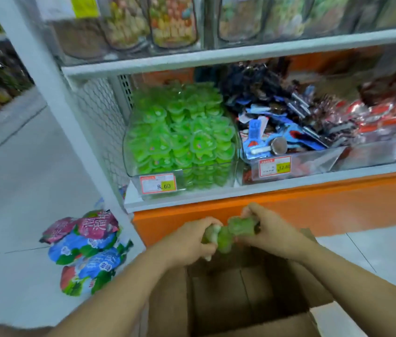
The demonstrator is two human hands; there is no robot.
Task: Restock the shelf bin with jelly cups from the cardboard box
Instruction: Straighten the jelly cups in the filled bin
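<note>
The floor (22, 178) is pale grey tile, and it runs wide and open to the left of the hands, toward another aisle. Just beyond the hands stands a white shelf (289, 184) on an orange base (301, 210); the base is close behind the knuckles.

On the shelf, above and a little left of the left hand (192, 239), sits the clear bin (128, 152). It is heaped with green jelly pieces up over its rim, and a price tag (158, 183) is on its front wall. Just beside it, above the right hand (267, 229), is a second bin (313, 161) with blue and dark packets. An upper shelf (240, 54) hangs over both bins, with a gap between it and the green heap.

Both hands are curled round one bunch of green cups (226, 233), which they grip between them. The picture is blurred there, so I cannot count the cups. The bunch hangs over the far edge of the open box (167, 300), which lies under the forearms and shows brown cardboard inside.

Left of the left forearm, a heap of coloured bags (87, 249) lies on the floor, against the white post (53, 93) of the shelf. This post rises between the open floor and the bin.
</note>
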